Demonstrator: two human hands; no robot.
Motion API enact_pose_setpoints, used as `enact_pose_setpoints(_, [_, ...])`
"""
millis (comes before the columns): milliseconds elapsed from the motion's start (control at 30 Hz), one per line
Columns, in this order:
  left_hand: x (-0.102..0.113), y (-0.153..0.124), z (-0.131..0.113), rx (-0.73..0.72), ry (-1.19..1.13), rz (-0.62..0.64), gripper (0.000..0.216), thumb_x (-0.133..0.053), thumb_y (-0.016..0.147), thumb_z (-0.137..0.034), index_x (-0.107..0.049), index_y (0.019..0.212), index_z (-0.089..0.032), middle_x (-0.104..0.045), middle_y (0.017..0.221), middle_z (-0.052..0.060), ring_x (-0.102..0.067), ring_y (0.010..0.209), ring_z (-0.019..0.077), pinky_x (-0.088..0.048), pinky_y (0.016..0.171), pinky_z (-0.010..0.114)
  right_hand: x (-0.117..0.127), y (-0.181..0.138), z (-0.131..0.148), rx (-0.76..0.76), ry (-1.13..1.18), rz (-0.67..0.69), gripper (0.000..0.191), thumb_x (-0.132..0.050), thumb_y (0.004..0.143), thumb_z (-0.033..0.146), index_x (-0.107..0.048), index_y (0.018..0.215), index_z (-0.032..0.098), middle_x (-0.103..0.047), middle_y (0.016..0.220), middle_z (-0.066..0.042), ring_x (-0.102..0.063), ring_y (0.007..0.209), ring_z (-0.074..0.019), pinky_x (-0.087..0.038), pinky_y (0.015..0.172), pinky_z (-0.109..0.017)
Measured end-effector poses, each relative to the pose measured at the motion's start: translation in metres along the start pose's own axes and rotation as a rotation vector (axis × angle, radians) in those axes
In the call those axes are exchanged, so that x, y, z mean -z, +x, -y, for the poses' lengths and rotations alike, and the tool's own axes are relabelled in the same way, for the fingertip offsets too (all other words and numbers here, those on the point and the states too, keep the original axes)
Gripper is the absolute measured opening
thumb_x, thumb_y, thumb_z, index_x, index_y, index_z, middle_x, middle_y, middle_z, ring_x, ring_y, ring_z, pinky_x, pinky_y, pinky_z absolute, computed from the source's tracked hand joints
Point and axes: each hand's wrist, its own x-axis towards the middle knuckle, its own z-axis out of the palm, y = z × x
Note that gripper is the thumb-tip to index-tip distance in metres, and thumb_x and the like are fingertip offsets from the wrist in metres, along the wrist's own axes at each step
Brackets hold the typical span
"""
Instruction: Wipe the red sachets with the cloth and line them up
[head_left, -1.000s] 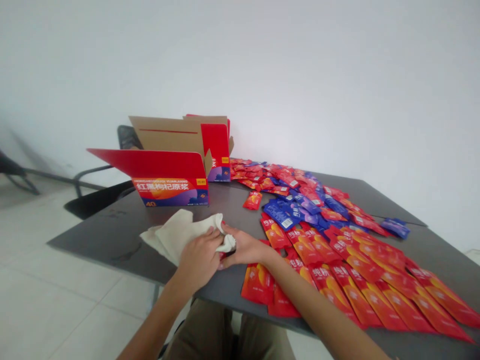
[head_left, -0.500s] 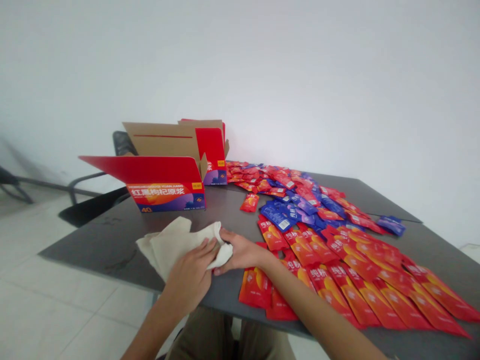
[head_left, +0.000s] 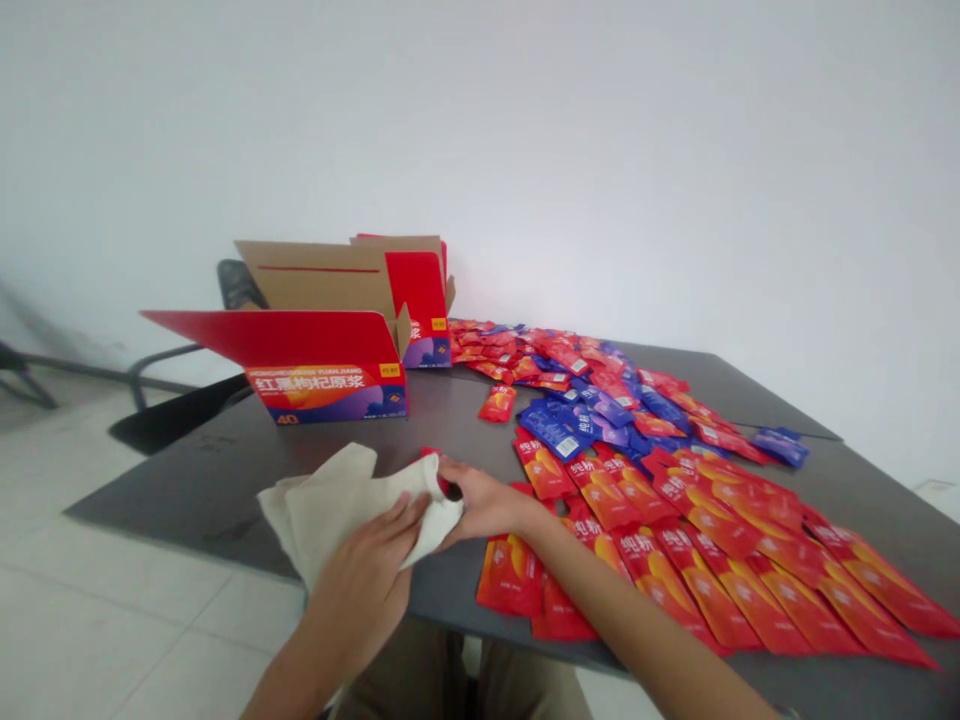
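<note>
Head view: a pale cloth (head_left: 326,515) is located at the near edge of the desk (head_left: 187,495), left of the pouches and in front of the boxes. The right hand (head_left: 484,500) has its grip closed on the right end of the cloth; part of its fingers is hidden behind the fabric. The left hand (head_left: 367,575) lies with its fingers over the cloth; its underside is concealed, so whether that grip is clenched cannot be told. A dark red item shows in the cloth's fold and cannot be identified. The front box (head_left: 330,392), flap raised, is marked "红黑枸杞原浆", with "YUANJIANG" above and "40" at the lower left corner; smaller print is illegible. It covers part of the rear box (head_left: 429,300), on which one character, "浆", is partly readable. Large red pouches (head_left: 709,600) overlap at right, several bearing "纯粉"; the right forearm hides some of them. Blue sachets (head_left: 555,428) lie beyond, mixed with red ones; their fine print is blurred. A second chair (head_left: 26,375) is cut off at the left border.
</note>
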Motion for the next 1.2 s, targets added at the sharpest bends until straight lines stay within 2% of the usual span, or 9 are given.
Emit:
enact_pose_setpoints(100, [0.005,0.010,-0.002,0.040,-0.019,0.021,0.054,-0.042,0.077,-0.005,-0.059,0.126,-0.021,-0.058,0.136,0.005,-0.046,0.132,0.0216,-0.040,0.110,0.039,0.000,-0.001,0.000,0.015,0.028,-0.009,0.071,-0.087,0.050,0.040,-0.059,0.113,0.020,-0.060,0.115,-0.003,-0.056,0.107,-0.0222,-0.041,0.098,-0.033])
enact_pose_setpoints(233, [0.008,0.033,-0.006,0.061,0.022,0.039,0.046,-0.042,0.075,-0.004,-0.066,0.111,-0.021,-0.066,0.124,0.006,-0.051,0.128,0.0227,-0.039,0.109,0.039,-0.001,-0.002,0.000,-0.014,0.094,0.012,0.079,-0.084,0.056,0.039,-0.051,0.126,0.023,-0.062,0.112,-0.001,-0.060,0.096,-0.0183,-0.045,0.091,-0.030])
enact_pose_setpoints(433, [-0.001,0.002,-0.006,0.024,0.015,-0.014,0.058,-0.041,0.075,-0.003,-0.056,0.129,-0.019,-0.054,0.140,0.006,-0.044,0.133,0.0244,-0.040,0.110,0.041,-0.001,0.000,-0.002,-0.004,0.001,0.000,0.070,-0.088,0.046,0.037,-0.061,0.109,0.019,-0.061,0.114,-0.004,-0.056,0.106,-0.0229,-0.042,0.096,-0.034])
enact_pose_setpoints(533, [0.003,0.014,-0.009,0.052,0.013,-0.007,0.053,-0.042,0.076,-0.003,-0.061,0.122,-0.020,-0.061,0.132,0.007,-0.049,0.130,0.0239,-0.041,0.108,0.039,-0.001,0.000,-0.001,0.010,0.029,0.002,0.068,-0.086,0.051,0.036,-0.059,0.111,0.020,-0.062,0.110,-0.002,-0.057,0.103,-0.0214,-0.043,0.094,-0.033])
enact_pose_setpoints(633, [0.006,0.030,-0.008,0.062,0.019,0.028,0.044,-0.043,0.076,-0.004,-0.066,0.110,-0.020,-0.067,0.122,0.007,-0.052,0.126,0.0241,-0.042,0.107,0.039,-0.001,-0.001,-0.001,-0.020,0.086,-0.005,0.075,-0.085,0.055,0.035,-0.053,0.122,0.022,-0.063,0.106,0.000,-0.060,0.095,-0.0186,-0.046,0.088,-0.030])
enact_pose_setpoints(833, [0.000,0.001,-0.002,0.013,0.025,0.025,0.053,-0.041,0.078,-0.006,-0.056,0.128,-0.017,-0.053,0.141,0.008,-0.044,0.134,0.0244,-0.039,0.110,0.041,-0.001,0.000,-0.001,0.019,0.025,-0.004,0.064,-0.088,0.048,0.035,-0.061,0.104,0.019,-0.061,0.108,-0.002,-0.057,0.099,-0.0204,-0.045,0.091,-0.031])
enact_pose_setpoints(900, [0.002,0.004,-0.003,0.038,0.017,0.026,0.053,-0.041,0.078,-0.006,-0.058,0.126,-0.018,-0.055,0.139,0.007,-0.045,0.133,0.0242,-0.040,0.109,0.041,-0.001,0.000,-0.001,0.013,0.033,0.002,0.065,-0.087,0.048,0.036,-0.061,0.105,0.019,-0.061,0.107,-0.001,-0.057,0.099,-0.0204,-0.044,0.091,-0.031])
enact_pose_setpoints(1067, [0.006,0.032,-0.009,0.051,0.021,0.007,0.045,-0.043,0.074,-0.002,-0.067,0.108,-0.019,-0.066,0.123,0.006,-0.053,0.125,0.0226,-0.039,0.109,0.039,-0.001,-0.001,0.001,-0.020,0.092,0.002,0.078,-0.085,0.055,0.034,-0.051,0.124,0.022,-0.061,0.108,0.000,-0.058,0.099,-0.0184,-0.044,0.091,-0.030])
enact_pose_setpoints(1200, [-0.001,0.015,-0.005,0.019,0.038,0.003,0.055,-0.041,0.075,-0.002,-0.058,0.125,-0.018,-0.057,0.136,0.008,-0.044,0.133,0.0240,-0.039,0.109,0.041,0.000,-0.001,0.002,-0.034,0.028,0.007,0.066,-0.087,0.049,0.034,-0.059,0.108,0.019,-0.060,0.107,-0.001,-0.057,0.098,-0.0198,-0.045,0.090,-0.031])
